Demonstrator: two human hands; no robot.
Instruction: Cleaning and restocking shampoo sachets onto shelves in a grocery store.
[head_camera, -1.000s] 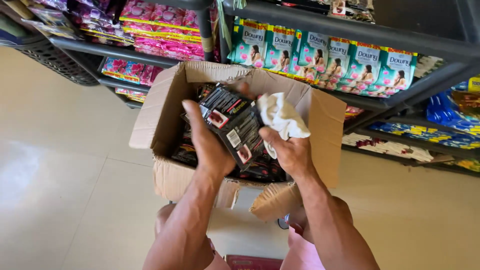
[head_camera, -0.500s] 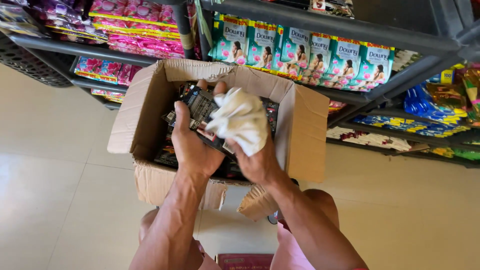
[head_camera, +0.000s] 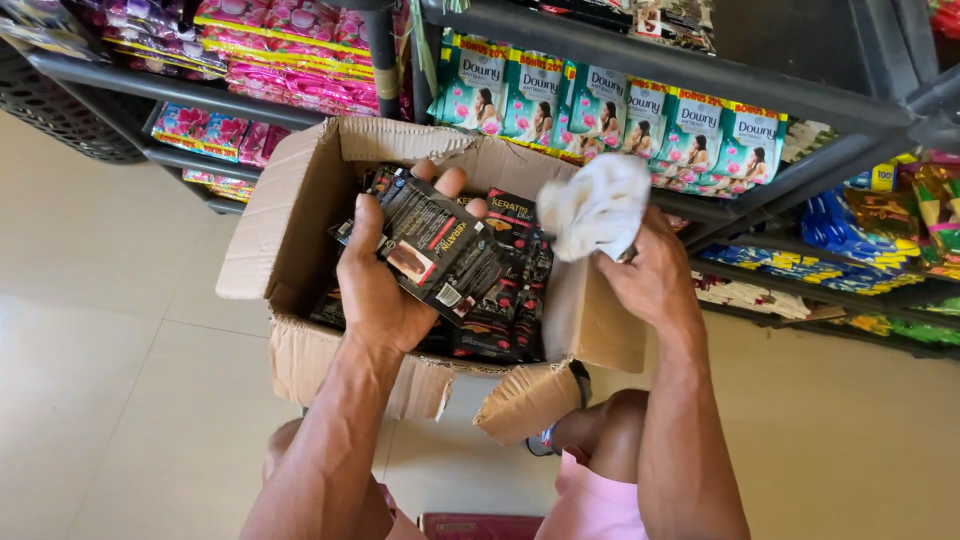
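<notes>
The stack of black sachets (head_camera: 435, 245) sits above the open cardboard box (head_camera: 300, 210), gripped in the left hand (head_camera: 375, 290) with thumb and fingers closed around its edges. The right hand (head_camera: 655, 275) is closed on a crumpled white cloth (head_camera: 597, 205) just beside the stack. More black sachets (head_camera: 505, 310) fill the box. Shelves (head_camera: 700, 85) of green and pink packets stand behind.

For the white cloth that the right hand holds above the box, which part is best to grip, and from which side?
Grip the white cloth at its lower bunched end, coming from below on the right, as the right hand does. It is soft and crumpled, so it gathers into a pinch there, while the loose upper part stays free beside the dark sachets in the left hand.
</notes>
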